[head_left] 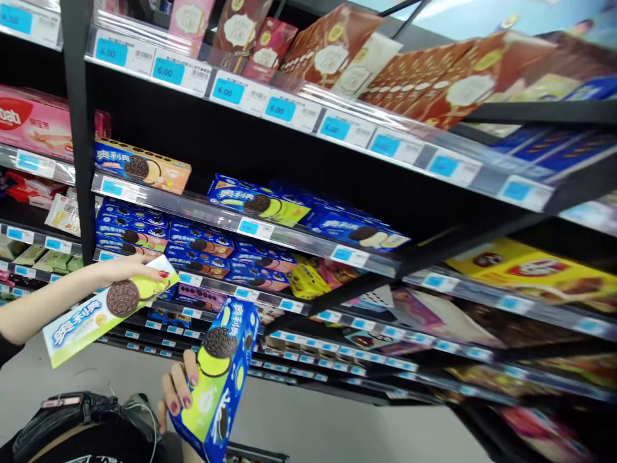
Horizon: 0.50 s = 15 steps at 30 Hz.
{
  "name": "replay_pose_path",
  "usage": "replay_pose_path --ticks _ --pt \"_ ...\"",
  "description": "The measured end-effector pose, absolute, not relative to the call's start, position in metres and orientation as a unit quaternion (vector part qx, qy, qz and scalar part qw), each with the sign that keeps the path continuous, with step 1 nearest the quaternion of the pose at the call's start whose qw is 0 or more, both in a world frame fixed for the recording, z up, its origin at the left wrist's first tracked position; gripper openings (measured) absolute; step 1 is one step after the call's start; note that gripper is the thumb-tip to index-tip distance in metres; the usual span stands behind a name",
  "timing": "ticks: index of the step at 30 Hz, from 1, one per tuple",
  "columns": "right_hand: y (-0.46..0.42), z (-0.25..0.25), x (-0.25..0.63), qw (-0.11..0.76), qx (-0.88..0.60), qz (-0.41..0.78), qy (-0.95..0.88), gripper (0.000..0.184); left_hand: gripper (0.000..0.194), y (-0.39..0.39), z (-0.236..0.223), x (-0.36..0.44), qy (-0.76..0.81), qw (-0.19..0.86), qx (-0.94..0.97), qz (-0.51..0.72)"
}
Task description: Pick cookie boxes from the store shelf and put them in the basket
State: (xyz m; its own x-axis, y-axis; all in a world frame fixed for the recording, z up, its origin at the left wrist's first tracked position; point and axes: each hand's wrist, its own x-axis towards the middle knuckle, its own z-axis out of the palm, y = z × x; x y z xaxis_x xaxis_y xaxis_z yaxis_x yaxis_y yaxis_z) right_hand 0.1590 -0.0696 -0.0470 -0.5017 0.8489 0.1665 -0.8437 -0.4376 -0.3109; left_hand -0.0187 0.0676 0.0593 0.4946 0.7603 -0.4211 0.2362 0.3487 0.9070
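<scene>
Basically, dark shelves [190, 207] are running left to right in tiers, carrying packs [359, 235] and blue price tags [255, 227]; grey floor [318, 424] is showing below. Near left, left hand [120, 269] is clamping the white box [108, 312], lying along its upper edge, one red-nailed tip resting on its face. Just right and nearer, right hand [178, 389] is gripping the blue box [216, 379], fingers curling over its left edge.
</scene>
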Motion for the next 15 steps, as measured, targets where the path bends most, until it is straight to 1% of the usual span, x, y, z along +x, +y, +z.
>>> replay_pose_path --ticks 2,3,6,8,11,14,15 --pt "-0.07 -0.048 0.163 0.5 0.075 0.846 -0.167 0.043 0.039 0.058 0.052 -0.02 0.454 0.694 0.523 0.197" --pt "-0.071 -0.049 0.164 0.487 0.107 0.849 -0.175 0.042 0.038 0.054 0.048 -0.02 0.449 0.705 0.512 0.2" --pt "-0.073 -0.053 0.159 0.44 0.186 0.852 -0.217 0.04 0.043 0.045 0.038 -0.017 0.441 0.749 0.446 0.215" --pt "-0.075 -0.056 0.152 0.438 0.21 0.84 -0.241 0.04 0.044 0.042 0.033 -0.015 0.432 0.782 0.393 0.219" --pt "-0.078 -0.063 0.141 0.456 0.184 0.833 -0.255 0.042 0.045 0.042 0.025 -0.011 0.384 0.833 0.336 0.214" --pt "-0.074 -0.072 0.135 0.454 0.102 0.856 -0.226 0.033 0.053 0.042 0.013 -0.008 0.261 0.896 0.244 0.266" --pt "-0.071 -0.076 0.136 0.442 0.075 0.866 -0.223 0.035 0.052 0.042 0.007 -0.007 0.218 0.909 0.208 0.288"
